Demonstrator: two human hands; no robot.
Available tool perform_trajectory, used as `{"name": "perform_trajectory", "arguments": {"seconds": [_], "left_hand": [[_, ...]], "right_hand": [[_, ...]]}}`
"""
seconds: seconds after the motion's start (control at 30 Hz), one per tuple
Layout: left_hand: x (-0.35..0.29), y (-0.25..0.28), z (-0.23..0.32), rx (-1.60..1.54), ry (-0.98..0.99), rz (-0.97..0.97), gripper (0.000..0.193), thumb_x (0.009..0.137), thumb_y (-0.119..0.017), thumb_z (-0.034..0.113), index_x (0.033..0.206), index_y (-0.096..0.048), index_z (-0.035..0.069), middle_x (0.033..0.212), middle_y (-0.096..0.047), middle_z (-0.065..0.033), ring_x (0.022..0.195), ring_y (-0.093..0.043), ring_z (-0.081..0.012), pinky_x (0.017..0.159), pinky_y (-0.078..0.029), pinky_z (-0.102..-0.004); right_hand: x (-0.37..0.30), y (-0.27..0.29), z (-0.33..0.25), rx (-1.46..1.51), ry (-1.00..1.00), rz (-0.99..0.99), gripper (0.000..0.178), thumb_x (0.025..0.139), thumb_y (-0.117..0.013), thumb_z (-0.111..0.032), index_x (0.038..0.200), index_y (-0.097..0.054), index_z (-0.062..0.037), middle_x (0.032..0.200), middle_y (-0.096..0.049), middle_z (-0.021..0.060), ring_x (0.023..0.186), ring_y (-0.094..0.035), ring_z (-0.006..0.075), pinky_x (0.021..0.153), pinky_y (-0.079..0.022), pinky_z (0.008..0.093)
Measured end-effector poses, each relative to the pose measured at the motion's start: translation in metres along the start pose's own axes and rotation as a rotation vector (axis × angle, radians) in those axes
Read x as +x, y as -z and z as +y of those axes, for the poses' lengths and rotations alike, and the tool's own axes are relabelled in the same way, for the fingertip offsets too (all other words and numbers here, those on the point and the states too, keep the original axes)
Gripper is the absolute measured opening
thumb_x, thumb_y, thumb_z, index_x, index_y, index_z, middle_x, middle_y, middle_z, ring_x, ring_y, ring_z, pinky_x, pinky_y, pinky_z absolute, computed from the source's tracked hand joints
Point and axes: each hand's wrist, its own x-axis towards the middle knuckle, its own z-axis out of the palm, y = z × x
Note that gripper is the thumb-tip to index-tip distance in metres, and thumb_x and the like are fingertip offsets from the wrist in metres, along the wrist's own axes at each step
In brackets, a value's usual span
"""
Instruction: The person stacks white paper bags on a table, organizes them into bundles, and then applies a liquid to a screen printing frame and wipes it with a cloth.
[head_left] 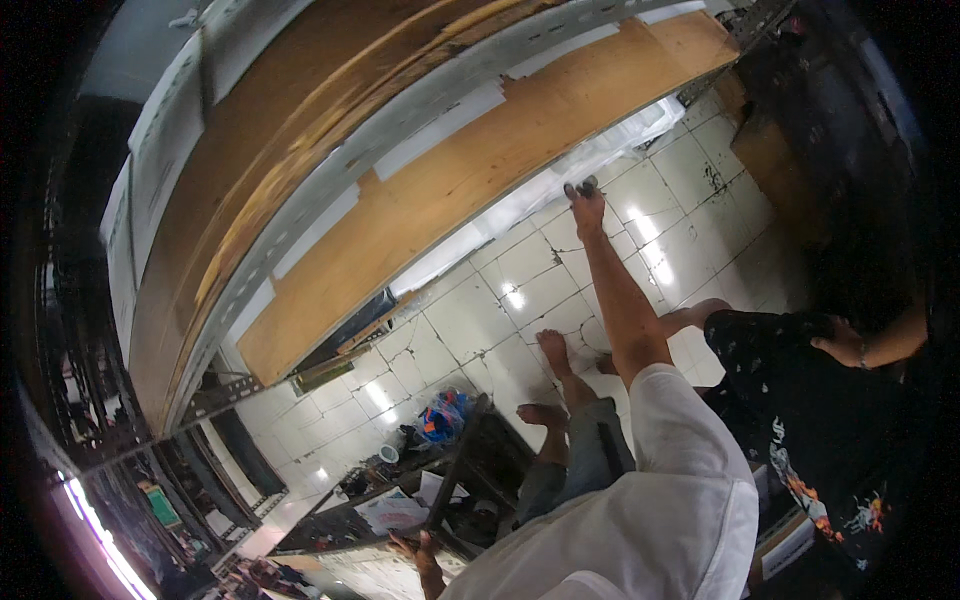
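My right arm reaches far forward over the floor from a white sleeve. My right hand (588,203) is at its end, beside white wrapped material (540,197) under the wooden shelf board (490,190). Its fingers look curled and dark at the ends; whether that is stain or a small dark thing in them is unclear. Down at the lower left, my left hand (428,562) has its fingers apart and holds nothing I can see. It is next to a cluttered low table with papers (392,512).
A metal rack with long boards (330,130) fills the upper left. A person in a black shirt (810,400) stands close on my right, one hand at the waist. A blue and orange plastic bundle (443,415) sits by the table. Cracked white floor tiles (500,290) run between.
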Motion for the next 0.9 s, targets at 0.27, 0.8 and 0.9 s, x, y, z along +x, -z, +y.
{"name": "perform_trajectory", "arguments": {"seconds": [0.27,0.8,0.9], "left_hand": [[0.007,0.005,-0.008,-0.184,-0.006,0.041,0.098,0.078,-0.076,0.013,0.155,-0.016,0.017,0.16,0.011,-0.0146,0.143,-0.018,-0.0329,0.103,-0.043,-0.0452],[0.003,0.008,0.019,-0.24,0.026,0.031,0.103,0.074,-0.078,0.012,0.155,-0.016,0.016,0.16,0.011,-0.0162,0.145,-0.014,-0.0327,0.112,-0.03,-0.0476],[-0.008,0.002,0.014,-0.257,0.059,0.053,0.103,0.074,-0.079,0.013,0.156,-0.016,0.016,0.16,0.011,-0.0162,0.145,-0.014,-0.0326,0.112,-0.03,-0.0477]], "right_hand": [[0.064,-0.063,-0.029,0.468,-0.197,0.221,0.03,0.079,-0.069,-0.006,0.103,-0.053,0.0014,0.092,-0.054,0.0061,0.076,-0.05,0.0157,0.063,-0.038,0.0304],[0.095,-0.079,-0.003,0.652,-0.268,0.388,0.026,0.078,-0.061,-0.001,0.102,-0.061,0.0084,0.097,-0.064,0.0107,0.083,-0.06,0.0202,0.076,-0.048,0.0328],[0.066,-0.096,-0.021,0.644,-0.224,0.386,0.02,0.079,-0.059,0.001,0.098,-0.062,0.007,0.09,-0.064,0.0092,0.079,-0.059,0.0186,0.073,-0.048,0.0305]]}}
